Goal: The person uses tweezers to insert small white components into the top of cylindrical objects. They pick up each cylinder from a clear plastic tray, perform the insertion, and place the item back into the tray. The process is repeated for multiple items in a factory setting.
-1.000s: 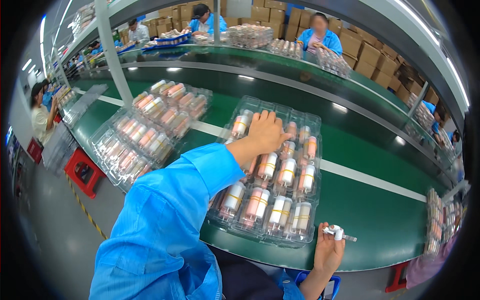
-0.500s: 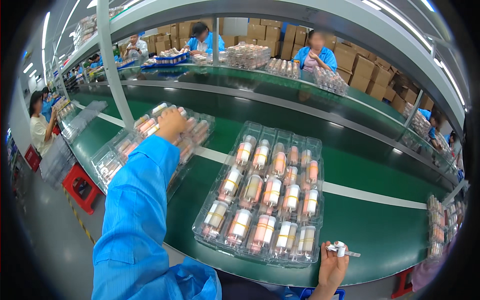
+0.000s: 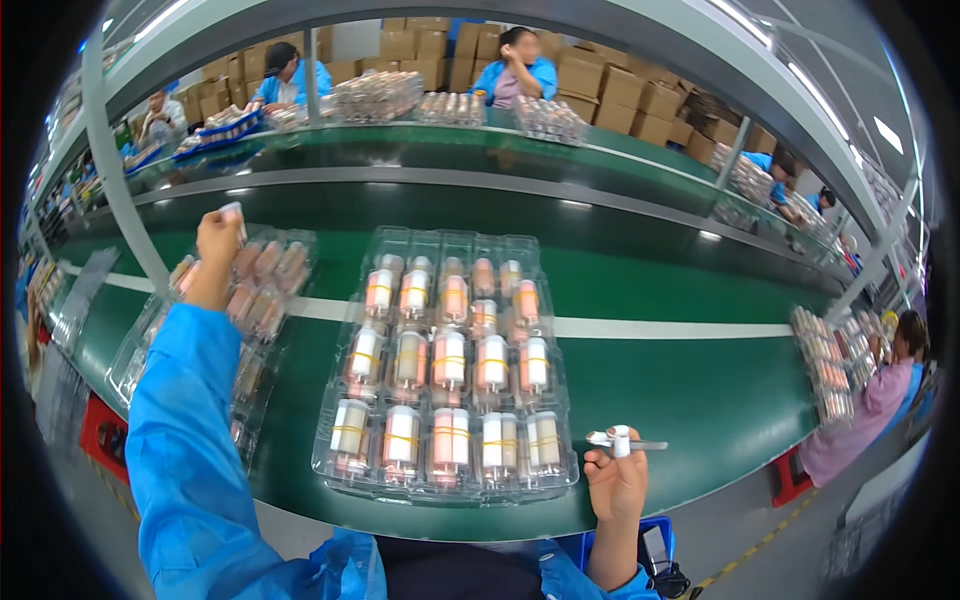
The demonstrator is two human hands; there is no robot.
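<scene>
My left hand [image 3: 217, 240] is closed above the left plastic tray, pinching a small white-ended cylinder [image 3: 235, 212], mostly hidden by the fingers. Below it, a clear tray [image 3: 262, 265] holds pink and white cylinders. In front of me lies a larger clear compartment tray [image 3: 322, 462] with pink, white and greyish cylinders [image 3: 449, 360], many in pairs bound by yellow bands. Beside its near right corner, my right hand [image 3: 614, 490] is closed on a thin flat metal tool, perhaps tweezers [image 3: 650, 446]. White wraps [image 3: 621, 441] cover some of its fingertips.
The green table [image 3: 690, 400] has a white stripe and a curved near edge. Filled trays [image 3: 822, 365] stand at the far right near a person in pink [image 3: 870, 410]. A grey post [image 3: 120, 170] rises at left. Below my right forearm is a blue bin [image 3: 658, 535].
My left hand has lifted from among the cylinders in the left tray, now with a white-ended one in its fingers. The view has turned right; my right hand keeps its metal tool.
</scene>
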